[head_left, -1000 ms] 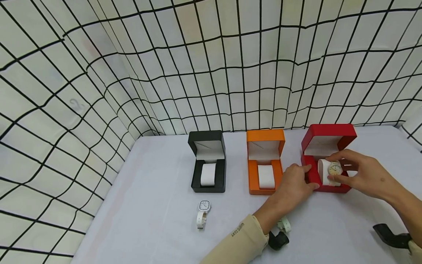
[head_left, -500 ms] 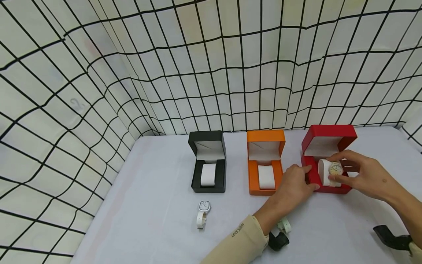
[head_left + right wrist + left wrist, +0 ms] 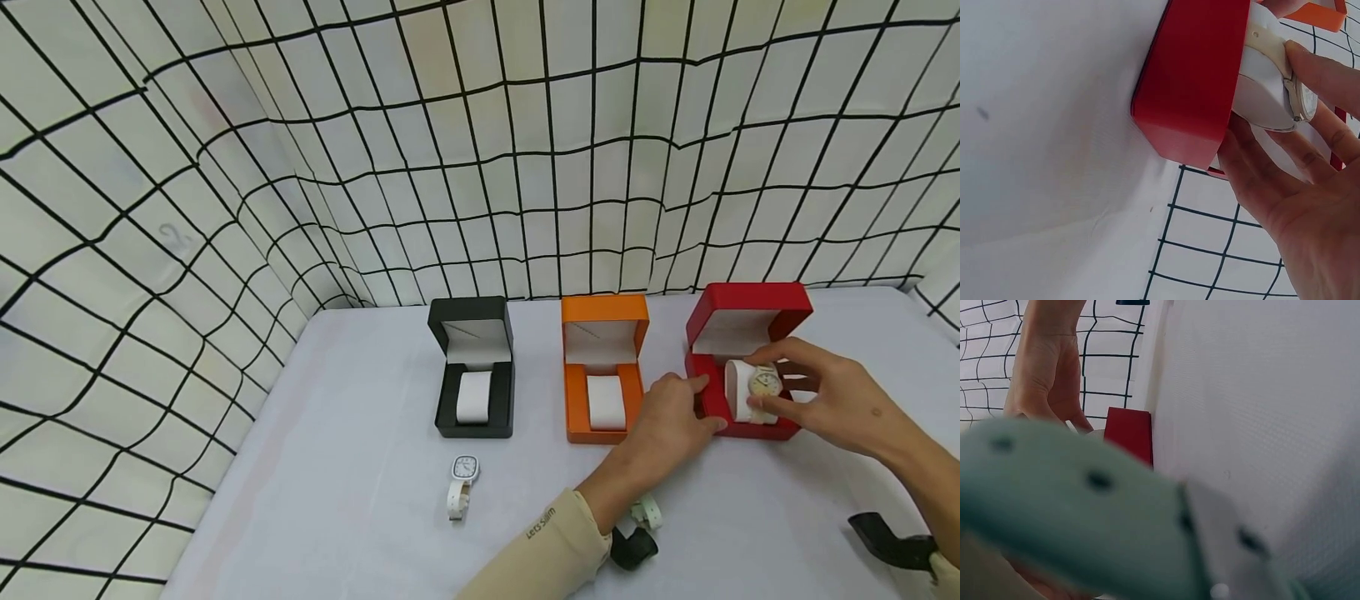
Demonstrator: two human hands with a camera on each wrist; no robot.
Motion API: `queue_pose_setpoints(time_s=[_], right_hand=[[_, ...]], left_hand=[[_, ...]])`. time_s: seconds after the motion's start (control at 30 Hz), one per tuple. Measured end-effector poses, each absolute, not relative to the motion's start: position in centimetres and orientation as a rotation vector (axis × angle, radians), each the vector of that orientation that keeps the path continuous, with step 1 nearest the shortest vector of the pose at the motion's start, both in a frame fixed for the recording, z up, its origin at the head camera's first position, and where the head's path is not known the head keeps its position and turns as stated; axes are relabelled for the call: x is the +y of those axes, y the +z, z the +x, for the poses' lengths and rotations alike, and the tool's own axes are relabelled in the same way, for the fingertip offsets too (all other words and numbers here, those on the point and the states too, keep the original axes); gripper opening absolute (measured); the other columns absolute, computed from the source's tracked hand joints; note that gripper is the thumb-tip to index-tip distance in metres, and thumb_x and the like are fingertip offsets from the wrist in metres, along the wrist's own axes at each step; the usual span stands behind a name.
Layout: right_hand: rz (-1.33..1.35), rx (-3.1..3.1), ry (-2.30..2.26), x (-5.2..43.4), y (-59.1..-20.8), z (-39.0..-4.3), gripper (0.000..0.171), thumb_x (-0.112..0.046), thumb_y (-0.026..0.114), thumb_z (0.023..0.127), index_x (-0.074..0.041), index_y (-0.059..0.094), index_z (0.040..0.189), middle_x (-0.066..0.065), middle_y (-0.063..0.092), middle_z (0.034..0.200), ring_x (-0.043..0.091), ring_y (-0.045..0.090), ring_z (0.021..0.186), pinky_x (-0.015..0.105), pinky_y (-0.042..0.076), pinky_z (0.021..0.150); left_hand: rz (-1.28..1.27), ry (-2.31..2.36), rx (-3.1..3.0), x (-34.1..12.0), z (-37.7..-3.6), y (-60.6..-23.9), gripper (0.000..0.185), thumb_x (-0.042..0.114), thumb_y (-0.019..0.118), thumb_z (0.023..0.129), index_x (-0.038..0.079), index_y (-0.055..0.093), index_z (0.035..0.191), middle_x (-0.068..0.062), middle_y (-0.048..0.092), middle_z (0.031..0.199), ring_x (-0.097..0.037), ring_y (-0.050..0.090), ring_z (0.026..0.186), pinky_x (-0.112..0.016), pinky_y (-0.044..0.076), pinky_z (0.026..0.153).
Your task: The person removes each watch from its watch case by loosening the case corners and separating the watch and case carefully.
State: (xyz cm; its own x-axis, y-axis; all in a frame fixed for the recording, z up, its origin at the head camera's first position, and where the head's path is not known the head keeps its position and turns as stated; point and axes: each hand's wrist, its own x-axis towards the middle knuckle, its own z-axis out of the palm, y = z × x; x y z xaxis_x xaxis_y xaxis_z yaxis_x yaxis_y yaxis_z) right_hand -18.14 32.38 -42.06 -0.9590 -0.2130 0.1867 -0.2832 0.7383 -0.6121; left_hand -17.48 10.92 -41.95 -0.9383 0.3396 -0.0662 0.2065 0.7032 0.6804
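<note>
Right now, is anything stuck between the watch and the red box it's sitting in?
Nothing visible is. The right hand pinches the watch, which is wrapped on its white cushion in the open red box. The lid stands up behind. The left hand touches the box's left side, not the opening.

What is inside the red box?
Inside the red box sits a white cushion with a watch wrapped round it. The right hand pinches the watch and covers the box's right side. The box floor is hidden.
</note>
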Motion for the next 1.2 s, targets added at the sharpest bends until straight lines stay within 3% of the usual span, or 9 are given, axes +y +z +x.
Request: queue_pose_setpoints(time_s=[0.8,1.03,1.2], right_hand=[[0.363,-2.824,1.016,32.37,-42.05,-17.71,0.059,-0.01,0.091,0.078,-0.012,0.063,0.13,0.023,0.06,0.13,0.05,0.066,0.102,0.009,0.052,0.068],[0.373,-2.792,1.038,32.27,-41.9,-17.63,0.059,-0.006,0.091,0.076,-0.012,0.064,0.128,0.02,0.061,0.128,0.05,0.062,0.105,-0.004,0.04,0.073],[0.375,-2.787,1.042,32.23,-41.89,-17.44,0.059,-0.006,0.091,0.077,-0.012,0.064,0.129,0.019,0.061,0.129,0.049,0.062,0.106,-0.005,0.04,0.073]], left_hand=[[0.44,1.031,2.731,10.89,-17.49,-41.76,0.059,0.026,0.082,0.091,0.019,0.062,0.146,0.004,0.069,0.116,0.002,0.05,0.093,-0.007,0.052,0.076],[0.443,1.039,2.725,10.82,-17.5,-41.74,0.06,0.025,0.082,0.091,0.02,0.061,0.147,0.004,0.068,0.118,0.002,0.051,0.095,-0.007,0.053,0.078],[0.46,1.019,2.74,10.76,-17.37,-41.82,0.059,0.026,0.082,0.091,0.019,0.062,0.146,0.003,0.069,0.119,0.001,0.053,0.097,-0.007,0.053,0.08]])
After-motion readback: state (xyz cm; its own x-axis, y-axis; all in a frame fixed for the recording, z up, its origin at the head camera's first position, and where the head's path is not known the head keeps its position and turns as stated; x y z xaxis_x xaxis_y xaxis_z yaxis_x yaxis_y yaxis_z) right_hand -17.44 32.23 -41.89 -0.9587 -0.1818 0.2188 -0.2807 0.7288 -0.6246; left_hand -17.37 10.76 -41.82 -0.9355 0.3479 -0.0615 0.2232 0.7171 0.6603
